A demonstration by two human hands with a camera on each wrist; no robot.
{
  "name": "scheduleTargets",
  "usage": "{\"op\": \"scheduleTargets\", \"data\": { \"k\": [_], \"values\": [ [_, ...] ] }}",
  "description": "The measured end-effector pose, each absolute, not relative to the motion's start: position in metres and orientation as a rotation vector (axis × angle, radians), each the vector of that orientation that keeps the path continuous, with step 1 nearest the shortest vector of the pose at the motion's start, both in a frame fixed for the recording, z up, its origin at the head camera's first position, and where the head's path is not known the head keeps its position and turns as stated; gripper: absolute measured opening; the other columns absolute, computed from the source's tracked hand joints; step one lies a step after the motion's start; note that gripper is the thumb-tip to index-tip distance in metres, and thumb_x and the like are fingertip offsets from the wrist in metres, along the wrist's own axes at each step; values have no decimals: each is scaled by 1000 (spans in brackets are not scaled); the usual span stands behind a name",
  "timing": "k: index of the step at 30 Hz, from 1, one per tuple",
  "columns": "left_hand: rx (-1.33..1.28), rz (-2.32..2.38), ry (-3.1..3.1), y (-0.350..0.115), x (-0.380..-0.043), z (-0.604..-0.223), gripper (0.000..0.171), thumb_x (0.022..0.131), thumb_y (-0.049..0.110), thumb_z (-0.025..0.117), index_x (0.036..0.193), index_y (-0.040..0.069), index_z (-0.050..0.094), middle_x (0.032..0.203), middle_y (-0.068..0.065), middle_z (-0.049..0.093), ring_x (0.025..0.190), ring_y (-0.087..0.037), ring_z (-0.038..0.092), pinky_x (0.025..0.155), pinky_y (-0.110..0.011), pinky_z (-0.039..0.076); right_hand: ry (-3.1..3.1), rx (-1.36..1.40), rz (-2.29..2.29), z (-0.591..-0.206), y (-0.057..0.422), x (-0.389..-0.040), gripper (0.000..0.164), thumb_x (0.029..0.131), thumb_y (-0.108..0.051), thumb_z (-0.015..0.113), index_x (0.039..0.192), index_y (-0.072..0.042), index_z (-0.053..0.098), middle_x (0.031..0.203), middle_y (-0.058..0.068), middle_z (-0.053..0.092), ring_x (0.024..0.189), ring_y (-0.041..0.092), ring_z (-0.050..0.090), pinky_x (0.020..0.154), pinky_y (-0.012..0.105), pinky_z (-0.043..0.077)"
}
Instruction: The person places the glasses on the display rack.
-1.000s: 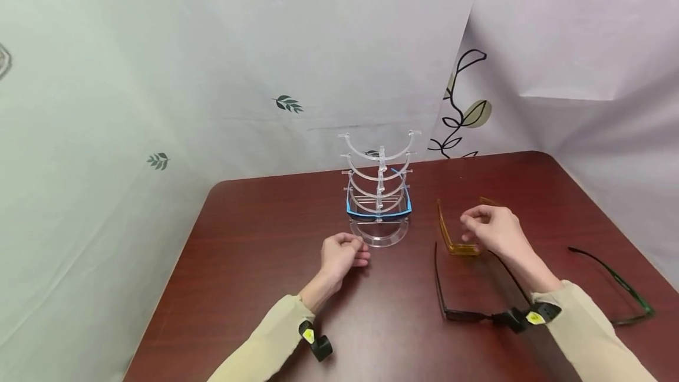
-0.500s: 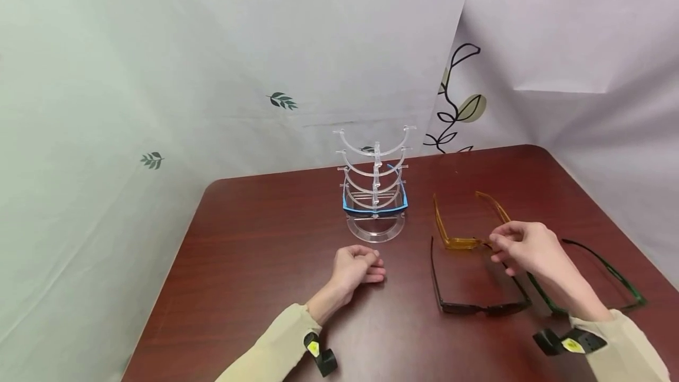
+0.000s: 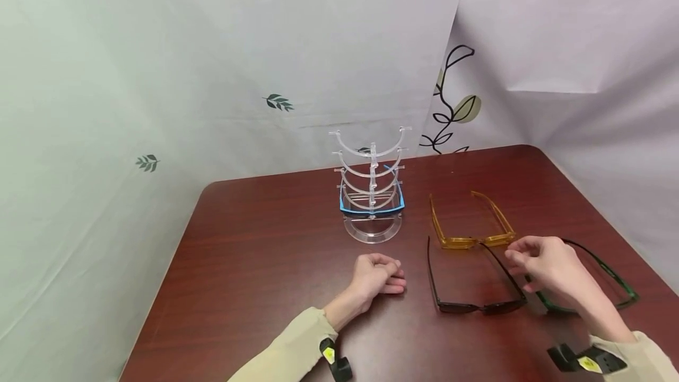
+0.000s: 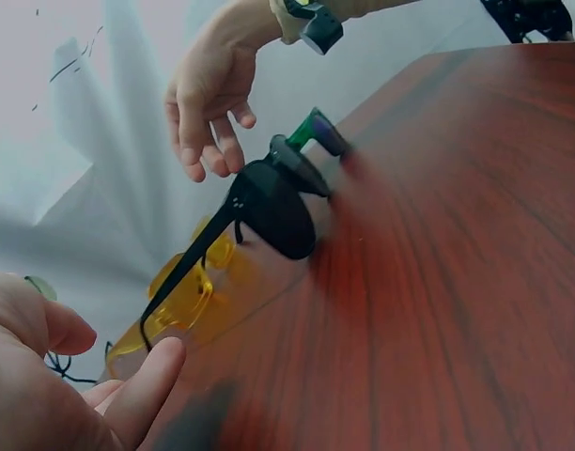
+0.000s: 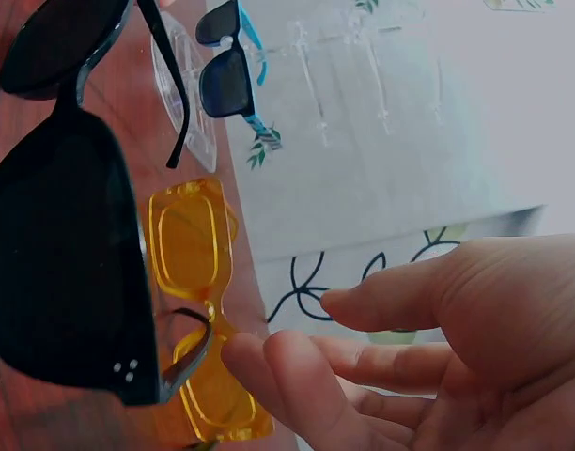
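In the head view my left hand [image 3: 373, 277] hovers low over the table with loosely curled fingers, left of the black sunglasses [image 3: 458, 308]. My right hand [image 3: 549, 265] is above the gap between those sunglasses and the green-framed glasses [image 3: 617, 279], partly hiding the green pair. Its fingers are relaxed and hold nothing. Yellow glasses [image 3: 458, 243] lie behind the black pair, their temples unfolded. From the right wrist view, the thumb and fingers stand apart beside the yellow glasses [image 5: 187, 240]. The left wrist view shows the left fingers near one temple tip of the black sunglasses [image 4: 278, 207].
A clear display rack [image 3: 372, 234] with several curved tiers stands toward the back of the table [image 3: 254, 264]. Blue-framed sunglasses [image 3: 371, 212] sit on its lowest tier. A printed cloth [image 3: 223, 75] hangs behind the table.
My right hand has moved right and toward me, from above the yellow glasses to beside the green pair. The left hand has shifted right and nearer, away from the rack's base.
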State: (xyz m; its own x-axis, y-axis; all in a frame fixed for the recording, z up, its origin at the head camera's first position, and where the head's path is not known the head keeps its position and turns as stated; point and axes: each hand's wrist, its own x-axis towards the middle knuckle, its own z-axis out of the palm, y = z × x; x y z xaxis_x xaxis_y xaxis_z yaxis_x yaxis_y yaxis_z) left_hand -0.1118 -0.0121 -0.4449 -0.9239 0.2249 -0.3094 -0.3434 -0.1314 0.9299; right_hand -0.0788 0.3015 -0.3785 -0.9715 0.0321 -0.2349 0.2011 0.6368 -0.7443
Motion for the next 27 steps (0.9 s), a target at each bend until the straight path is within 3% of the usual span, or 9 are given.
{"op": "scheduleTargets", "data": {
  "k": [16,27],
  "values": [
    [-86,2088,1703,10,-93,-461,7,89,-3,66,94,-6,62,80,-18,68,64,-20,69,62,-36,63,2591,275,-1145,-392,305,-70,29,98,-24,66,109,3,67,89,6,71,79,24,71,53,38,60],
    [-74,2092,1665,23,-94,-459,5,89,-4,67,92,-5,62,78,-15,68,64,-22,69,63,-36,63,2612,241,-1105,-395,305,-77,22,98,-19,65,104,2,68,86,4,69,73,20,64,51,38,59]
  ]
}}
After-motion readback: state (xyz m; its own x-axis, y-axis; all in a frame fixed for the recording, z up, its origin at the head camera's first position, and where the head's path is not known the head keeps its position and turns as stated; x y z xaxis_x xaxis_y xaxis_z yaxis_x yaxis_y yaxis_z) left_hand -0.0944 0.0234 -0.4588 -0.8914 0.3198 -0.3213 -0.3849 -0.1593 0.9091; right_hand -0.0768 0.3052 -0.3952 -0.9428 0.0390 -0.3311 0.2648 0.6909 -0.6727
